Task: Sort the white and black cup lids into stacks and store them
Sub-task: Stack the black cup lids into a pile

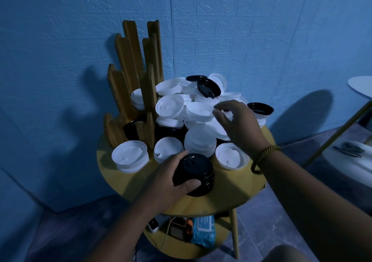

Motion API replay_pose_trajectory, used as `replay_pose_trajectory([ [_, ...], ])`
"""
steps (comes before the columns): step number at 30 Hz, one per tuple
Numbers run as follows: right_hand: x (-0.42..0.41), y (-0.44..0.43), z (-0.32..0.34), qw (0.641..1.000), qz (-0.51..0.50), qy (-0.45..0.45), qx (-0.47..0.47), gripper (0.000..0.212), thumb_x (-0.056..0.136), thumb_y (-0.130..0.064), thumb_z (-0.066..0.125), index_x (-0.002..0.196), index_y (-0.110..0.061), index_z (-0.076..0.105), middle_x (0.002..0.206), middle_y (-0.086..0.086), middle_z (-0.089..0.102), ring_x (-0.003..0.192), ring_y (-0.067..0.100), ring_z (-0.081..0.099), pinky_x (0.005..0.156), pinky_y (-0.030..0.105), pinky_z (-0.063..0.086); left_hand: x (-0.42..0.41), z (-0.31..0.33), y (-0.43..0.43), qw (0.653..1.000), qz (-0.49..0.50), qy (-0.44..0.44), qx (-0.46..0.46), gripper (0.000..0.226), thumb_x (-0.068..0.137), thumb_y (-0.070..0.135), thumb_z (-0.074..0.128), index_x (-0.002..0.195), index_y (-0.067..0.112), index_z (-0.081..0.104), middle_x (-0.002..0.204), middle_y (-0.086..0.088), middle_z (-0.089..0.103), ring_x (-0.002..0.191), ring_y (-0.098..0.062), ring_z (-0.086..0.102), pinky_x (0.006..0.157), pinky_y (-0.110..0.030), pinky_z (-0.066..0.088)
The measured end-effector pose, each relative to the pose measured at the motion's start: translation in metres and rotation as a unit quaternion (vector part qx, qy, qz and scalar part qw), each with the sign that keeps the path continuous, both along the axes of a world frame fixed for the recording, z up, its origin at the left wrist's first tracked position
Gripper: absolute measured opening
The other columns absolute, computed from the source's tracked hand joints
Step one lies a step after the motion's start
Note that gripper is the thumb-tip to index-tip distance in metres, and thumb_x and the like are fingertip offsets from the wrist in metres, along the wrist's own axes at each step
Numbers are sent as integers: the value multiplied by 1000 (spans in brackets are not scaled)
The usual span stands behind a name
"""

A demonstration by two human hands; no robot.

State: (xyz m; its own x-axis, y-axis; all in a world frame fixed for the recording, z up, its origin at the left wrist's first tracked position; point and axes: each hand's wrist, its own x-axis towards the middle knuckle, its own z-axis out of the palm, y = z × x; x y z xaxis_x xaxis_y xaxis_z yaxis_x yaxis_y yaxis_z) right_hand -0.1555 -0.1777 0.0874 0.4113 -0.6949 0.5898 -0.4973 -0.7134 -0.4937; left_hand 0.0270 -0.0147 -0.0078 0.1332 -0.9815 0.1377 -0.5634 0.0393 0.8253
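Left hand point(171, 173): your fingers clasp the black lid stack point(198, 176) on the near worktop point(231, 187).
Right hand point(239, 120): your fingers spread loose over the white lid pile point(193, 108).

left hand point(173, 173) in a wrapped grip, thumb forward; right hand point(237, 120) raised, fingers loosely spread

round yellow table point(231, 183) — lids point(201, 112), wooden rack point(130, 84)

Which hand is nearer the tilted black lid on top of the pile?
Right. The right hand hovers just below the tilted black lid; the left hand is far nearer the camera, gripping the black lid stack.
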Motion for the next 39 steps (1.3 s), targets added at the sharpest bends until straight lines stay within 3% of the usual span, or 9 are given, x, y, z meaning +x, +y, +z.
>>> replay_pose_trajectory([
  [4, 29, -51, 11, 997, -10, 79, 2, 37, 98, -45, 51, 120, -21, 68, 130, -1, 63, 123, 26, 50, 99, 38, 41, -1, -1, 3, 1000, 3, 1, -3, 78, 73, 77, 68, 142, 63, 33, 145, 28, 46, 133, 5, 44, 110, -38, 47],
  [9, 59, -72, 16, 976, -11, 207, 59, 47, 100, -60, 33, 131, -37, 60, 157, -4, 35, 145, 26, 25, 111, 52, 23, 2, 0, 1, 1000, -4, 7, 5, 81, 73, 78, 69, 143, 63, 32, 144, 30, 47, 133, 5, 45, 110, -38, 46],
  [15, 65, -76, 18, 968, -16, 247, 49, 48, 104, -52, 27, 102, -24, 66, 138, 3, 52, 130, 29, 40, 92, 45, 30, 3, 1, 2, 1000, -2, -10, 9, 83, 73, 72, 74, 141, 68, 28, 147, 29, 43, 135, 3, 44, 110, -39, 46],
  [19, 58, -70, 22, 980, 8, 195, 25, 37, 102, -46, 31, 68, -37, 43, 105, 1, 52, 116, 30, 48, 89, 48, 38, 1, 2, 2, 1000, 3, -4, 12, 86, 72, 73, 74, 145, 64, 29, 149, 28, 44, 136, 2, 44, 111, -40, 46],
  [22, 50, -59, 25, 991, 6, 126, -33, 29, 97, -43, 40, 99, -31, 66, 123, 2, 63, 116, 32, 53, 91, 47, 41, 1, 3, 3, 1000, 6, -10, 9, 84, 74, 71, 74, 146, 61, 31, 148, 29, 44, 135, 3, 44, 111, -39, 46],
  [24, 41, -40, 31, 998, 5, 17, -55, 23, 95, -26, 55, 110, -16, 69, 116, 2, 67, 107, 23, 59, 91, 37, 46, 1, 3, 3, 1000, 6, -5, 8, 85, 74, 70, 75, 146, 60, 32, 148, 29, 45, 135, 3, 44, 111, -39, 46],
  [28, 10, 35, 33, 965, 76, -222, 120, 21, 90, -6, 66, 102, -20, 57, 92, -1, 66, 81, 14, 65, 74, 28, 54, 0, 2, 2, 1000, 10, 1, 8, 88, 69, 74, 76, 146, 57, 34, 145, 27, 48, 134, 1, 47, 109, -41, 48],
  [34, -22, 113, -23, 811, 159, -338, 450, 60, 95, 1, 59, 139, -37, 45, 112, 11, 69, 101, 25, 72, 80, 37, 60, -3, 5, 4, 1000, 10, -2, 6, 80, 71, 64, 80, 139, 60, 39, 138, 29, 54, 127, 5, 51, 105, -39, 51],
  [39, -25, 129, -48, 875, 98, -264, 393, 51, 91, -16, 69, 136, -32, 51, 110, -1, 73, 98, 8, 70, 74, 20, 56, -3, 6, 7, 1000, 9, -12, 0, 87, 68, 69, 78, 144, 56, 38, 142, 27, 51, 129, 2, 50, 106, -39, 49],
])
